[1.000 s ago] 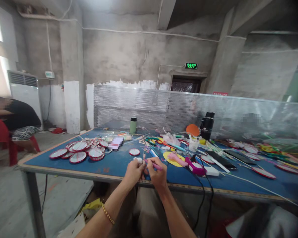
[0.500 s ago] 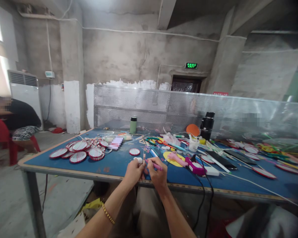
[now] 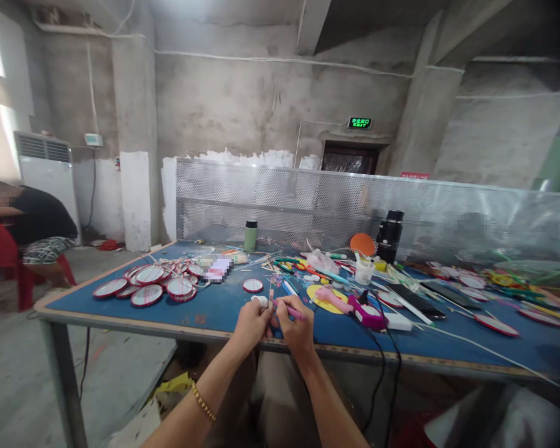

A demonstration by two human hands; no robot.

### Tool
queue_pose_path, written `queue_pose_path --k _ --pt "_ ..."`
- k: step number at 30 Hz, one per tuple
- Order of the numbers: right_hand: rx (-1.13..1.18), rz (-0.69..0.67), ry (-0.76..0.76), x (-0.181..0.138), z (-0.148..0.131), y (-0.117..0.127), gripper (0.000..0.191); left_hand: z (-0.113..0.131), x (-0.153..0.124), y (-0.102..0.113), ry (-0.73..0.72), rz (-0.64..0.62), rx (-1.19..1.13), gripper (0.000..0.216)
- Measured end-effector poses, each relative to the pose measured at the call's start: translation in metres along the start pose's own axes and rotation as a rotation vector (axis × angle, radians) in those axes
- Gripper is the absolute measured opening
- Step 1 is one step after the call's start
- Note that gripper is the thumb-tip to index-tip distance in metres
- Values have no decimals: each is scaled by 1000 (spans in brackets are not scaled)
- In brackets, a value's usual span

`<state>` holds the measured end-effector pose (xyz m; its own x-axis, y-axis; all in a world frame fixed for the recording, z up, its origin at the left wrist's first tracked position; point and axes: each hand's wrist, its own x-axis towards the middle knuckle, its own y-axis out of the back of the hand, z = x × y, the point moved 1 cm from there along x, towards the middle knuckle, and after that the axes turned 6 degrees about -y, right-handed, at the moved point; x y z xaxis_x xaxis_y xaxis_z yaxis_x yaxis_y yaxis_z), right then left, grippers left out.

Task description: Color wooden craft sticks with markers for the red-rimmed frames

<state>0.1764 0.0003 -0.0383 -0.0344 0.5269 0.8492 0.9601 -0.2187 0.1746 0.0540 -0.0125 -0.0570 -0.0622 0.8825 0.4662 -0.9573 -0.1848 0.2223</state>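
My left hand and my right hand meet at the near edge of the blue table. The right hand's fingers are closed on a thin pink stick that points right. The left hand is pinched around a small upright stick. What sits between the fingertips is too small to make out. A small white roll lies just behind the left hand. A gold bracelet circles my left wrist.
Several red-rimmed round discs lie at the table's left. A pink glue gun with black cable, a green flask, a black flask and scattered sticks lie farther back and right. A seated person is at far left.
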Motion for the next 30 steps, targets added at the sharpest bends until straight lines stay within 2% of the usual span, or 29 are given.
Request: queue_pose_path --k 20,30 --pt "9 -30 -17 1 -2 1 20 10 -3 0 40 -12 -52 34" --pt "-17 -21 23 2 4 1 21 2 1 -4 0 10 5 33"
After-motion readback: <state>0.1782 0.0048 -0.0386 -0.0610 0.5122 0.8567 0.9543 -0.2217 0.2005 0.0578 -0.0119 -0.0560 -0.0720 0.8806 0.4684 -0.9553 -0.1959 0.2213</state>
